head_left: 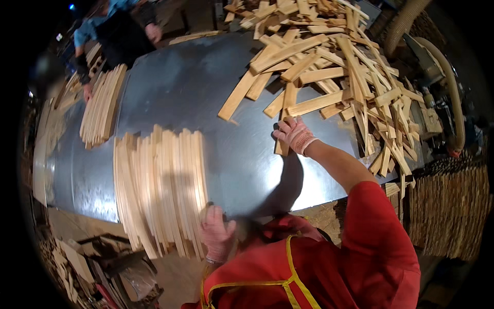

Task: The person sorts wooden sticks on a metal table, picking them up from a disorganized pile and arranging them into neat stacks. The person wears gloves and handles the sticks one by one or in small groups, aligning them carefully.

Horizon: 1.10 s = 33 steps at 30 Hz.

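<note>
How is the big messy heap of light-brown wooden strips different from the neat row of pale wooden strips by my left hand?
The heap of light-brown wooden strips crisscrosses every which way; the row of pale wooden strips lines up side by side. The heap spreads wider, while the row is compact. Both are long, thin pieces of wood.

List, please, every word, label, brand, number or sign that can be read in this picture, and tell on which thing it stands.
There are none that can be read.
The row of wooden slats by the left hand, the loose pile of slats and the red garment show no legible lettering.
The machinery at the right is too dark and small to tell.
</note>
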{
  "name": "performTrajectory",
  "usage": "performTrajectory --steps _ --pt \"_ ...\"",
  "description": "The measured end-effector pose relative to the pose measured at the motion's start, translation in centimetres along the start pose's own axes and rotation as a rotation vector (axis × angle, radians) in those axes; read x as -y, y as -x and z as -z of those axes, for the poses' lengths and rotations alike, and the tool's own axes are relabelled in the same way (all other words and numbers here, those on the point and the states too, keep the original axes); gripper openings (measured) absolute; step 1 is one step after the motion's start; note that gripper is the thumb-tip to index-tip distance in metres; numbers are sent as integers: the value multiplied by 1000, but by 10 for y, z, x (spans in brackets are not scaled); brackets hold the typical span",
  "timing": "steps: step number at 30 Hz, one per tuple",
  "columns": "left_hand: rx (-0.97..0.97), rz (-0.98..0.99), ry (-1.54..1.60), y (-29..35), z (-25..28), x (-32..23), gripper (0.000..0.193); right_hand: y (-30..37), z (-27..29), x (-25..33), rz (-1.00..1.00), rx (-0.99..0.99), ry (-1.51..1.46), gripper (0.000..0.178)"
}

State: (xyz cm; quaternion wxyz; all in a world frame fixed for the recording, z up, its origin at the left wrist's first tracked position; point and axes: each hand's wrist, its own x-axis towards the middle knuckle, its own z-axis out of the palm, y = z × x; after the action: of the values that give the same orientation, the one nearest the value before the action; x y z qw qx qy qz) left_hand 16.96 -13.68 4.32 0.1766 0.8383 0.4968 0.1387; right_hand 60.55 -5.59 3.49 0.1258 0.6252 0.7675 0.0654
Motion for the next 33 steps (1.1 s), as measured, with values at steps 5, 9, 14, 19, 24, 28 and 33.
performTrajectory --steps 5,9,14,19,24,28,33 --pt "73 -124 -26 -28 -47 -44 79 -8 -11 47 254 -1 -182 37" --pt "206 -75 -91 -56 -61 -80 87 17 29 70 197 -451 -508 40" --pt "265 -3 -199 -36 -92 -67 86 4 43 -179 -541 -648 -274 51" --pt "275 6 -253 -47 -102 -75 82 46 14 -306 -1254 -13 -197 75" --pt "340 99 -189 -52 -88 -77 80 72 -46 -279 -1248 -79 -409 83" --pt "366 244 128 -59 -77 -74 63 109 -31 -222 -1206 -491 -959 86" --pt "340 477 968 -41 -72 -55 22 121 -5 -42 -933 -452 -1404 73"
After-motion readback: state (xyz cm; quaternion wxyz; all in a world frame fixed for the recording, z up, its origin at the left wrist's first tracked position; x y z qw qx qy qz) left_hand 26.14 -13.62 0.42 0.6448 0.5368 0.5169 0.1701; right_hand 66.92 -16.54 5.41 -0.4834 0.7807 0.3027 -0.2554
